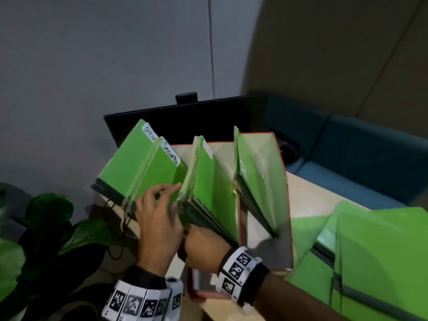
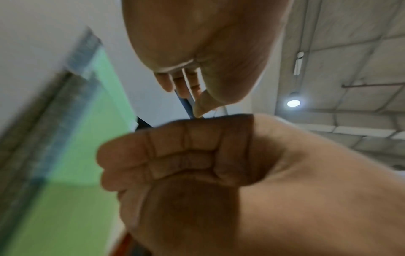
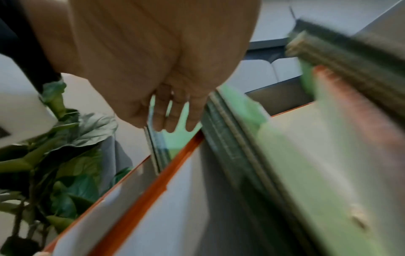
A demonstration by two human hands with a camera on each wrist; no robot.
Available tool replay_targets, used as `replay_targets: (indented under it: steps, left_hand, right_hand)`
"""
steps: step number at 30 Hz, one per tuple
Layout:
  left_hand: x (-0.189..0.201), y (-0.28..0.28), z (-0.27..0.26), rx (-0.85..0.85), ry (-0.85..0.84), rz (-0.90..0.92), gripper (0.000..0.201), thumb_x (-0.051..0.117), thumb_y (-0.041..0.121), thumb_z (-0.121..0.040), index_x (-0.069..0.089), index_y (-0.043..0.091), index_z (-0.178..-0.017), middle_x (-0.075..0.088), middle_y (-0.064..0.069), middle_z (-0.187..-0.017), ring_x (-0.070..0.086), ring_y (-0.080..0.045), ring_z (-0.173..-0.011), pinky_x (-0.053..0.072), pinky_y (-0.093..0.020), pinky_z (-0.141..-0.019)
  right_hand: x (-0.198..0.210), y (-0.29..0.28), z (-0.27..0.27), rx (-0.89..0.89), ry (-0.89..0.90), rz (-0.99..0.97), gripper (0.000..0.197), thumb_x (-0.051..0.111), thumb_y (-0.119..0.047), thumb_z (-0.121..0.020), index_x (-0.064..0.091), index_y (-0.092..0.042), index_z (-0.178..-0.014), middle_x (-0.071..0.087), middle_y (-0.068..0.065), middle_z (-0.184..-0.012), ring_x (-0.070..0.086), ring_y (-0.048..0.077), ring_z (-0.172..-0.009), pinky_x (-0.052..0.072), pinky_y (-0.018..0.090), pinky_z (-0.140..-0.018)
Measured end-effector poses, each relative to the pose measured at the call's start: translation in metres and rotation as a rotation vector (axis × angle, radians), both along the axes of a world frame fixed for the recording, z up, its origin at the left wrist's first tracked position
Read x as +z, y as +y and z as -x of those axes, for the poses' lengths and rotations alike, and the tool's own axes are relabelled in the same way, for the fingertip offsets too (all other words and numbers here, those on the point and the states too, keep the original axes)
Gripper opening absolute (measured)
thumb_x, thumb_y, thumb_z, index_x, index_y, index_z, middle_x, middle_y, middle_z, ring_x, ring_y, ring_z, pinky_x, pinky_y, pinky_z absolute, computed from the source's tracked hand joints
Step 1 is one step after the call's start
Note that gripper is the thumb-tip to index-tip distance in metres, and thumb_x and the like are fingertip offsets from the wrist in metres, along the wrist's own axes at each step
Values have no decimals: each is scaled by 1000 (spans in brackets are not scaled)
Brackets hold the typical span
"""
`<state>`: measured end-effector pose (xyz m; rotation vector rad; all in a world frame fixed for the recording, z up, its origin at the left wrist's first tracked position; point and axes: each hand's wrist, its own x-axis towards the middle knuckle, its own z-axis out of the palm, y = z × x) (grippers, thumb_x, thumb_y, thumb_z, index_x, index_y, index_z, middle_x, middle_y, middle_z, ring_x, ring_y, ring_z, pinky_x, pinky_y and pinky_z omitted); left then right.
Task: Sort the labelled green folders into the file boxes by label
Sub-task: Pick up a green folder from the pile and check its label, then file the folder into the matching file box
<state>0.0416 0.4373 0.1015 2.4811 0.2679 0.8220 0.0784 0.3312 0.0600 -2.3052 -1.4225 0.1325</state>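
Note:
Green folders stand fanned in red-trimmed file boxes (image 1: 287, 205). Two at the left (image 1: 139, 163) carry white labels reading "Security" (image 1: 171, 154). A middle stack (image 1: 208, 181) has a red-lettered label, and a third group (image 1: 254, 172) leans at the right. My left hand (image 1: 171, 188) reaches between the Security folders and the middle stack, and its thumb and fingers (image 2: 186, 93) pinch a thin folder edge. My right hand (image 1: 203, 244) sits at the foot of the middle stack, curled into a fist (image 2: 175, 155) with nothing showing in it. Loose green folders (image 1: 375, 251) lie on the table at the right.
A black monitor (image 1: 185, 117) stands behind the boxes. A leafy plant (image 1: 58, 228) and dark cables (image 1: 115, 228) are at the left. A blue sofa (image 1: 347, 147) lies beyond the beige table (image 1: 312, 193). The box's orange-red rim (image 3: 140, 194) runs close under my right wrist.

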Motion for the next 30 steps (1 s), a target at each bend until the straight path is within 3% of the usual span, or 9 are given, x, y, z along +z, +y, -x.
replay_targets:
  steps: [3,6,9,12,15,18,23,27,30]
  left_hand:
    - [-2,-46,-13,-326,-80,48,55,57,-23,-73,68,17,-110,50,4,-109,49,-16,-106,45,-32,-91]
    - [-10,-99,-23,-569,-58,67,55,56,-26,-67,71,14,-102,51,7,-104,54,-14,-101,41,-15,-88]
    - [-25,-154,-32,-747,-8,102,47,59,-21,-71,72,15,-98,55,3,-100,55,-9,-97,41,-13,-86]
    - [-42,-207,-35,-886,50,181,37,56,-16,-80,71,14,-96,56,3,-98,55,-1,-92,42,-11,-83]
    - [-67,-250,-37,-943,140,214,33,58,-11,-84,70,17,-97,55,6,-95,52,6,-92,44,-12,-83]
    - [-100,-287,-38,-996,329,148,31,56,-6,-88,69,18,-102,54,8,-99,50,11,-94,38,-4,-87]
    - [-151,-326,-30,-980,765,32,35,58,6,-90,60,19,-123,55,-1,-126,56,-16,-113,43,-30,-103]
    - [-174,-348,-25,-904,1026,10,55,59,14,-90,42,10,-142,53,-9,-139,53,-24,-123,42,-32,-104]
    - [-182,-358,-22,-857,1073,42,62,61,17,-90,36,10,-146,51,-11,-139,53,-27,-123,43,-34,-103]
  right_hand:
    - [-8,-62,2,5,-68,-105,16,53,-10,-72,66,-2,-69,65,15,-72,59,31,-67,48,36,-59]
    - [-20,-133,3,-181,-81,-209,15,49,-13,-76,61,-10,-68,61,9,-70,56,28,-68,44,35,-66]
    - [-29,-197,8,-373,-36,-316,14,57,0,-74,55,-14,-70,56,7,-70,49,24,-68,42,34,-63]
    - [-42,-255,16,-572,9,-277,15,53,-7,-78,66,-15,-77,66,3,-76,57,22,-72,44,31,-71]
    - [-64,-311,33,-779,65,-225,19,55,-8,-79,70,-17,-86,70,0,-84,59,19,-78,44,28,-74]
    - [-87,-370,58,-1029,142,-59,23,57,-11,-83,70,-19,-100,70,1,-96,57,21,-95,47,34,-83]
    - [-121,-450,104,-1387,309,143,31,53,-17,-88,62,-19,-117,58,2,-121,50,21,-116,40,31,-96]
    - [-141,-493,135,-1706,469,276,52,53,-18,-85,44,-20,-136,33,7,-149,38,27,-132,40,38,-103]
    - [-151,-514,151,-1918,603,263,58,55,-19,-86,36,-21,-140,23,8,-154,34,27,-136,39,43,-103]
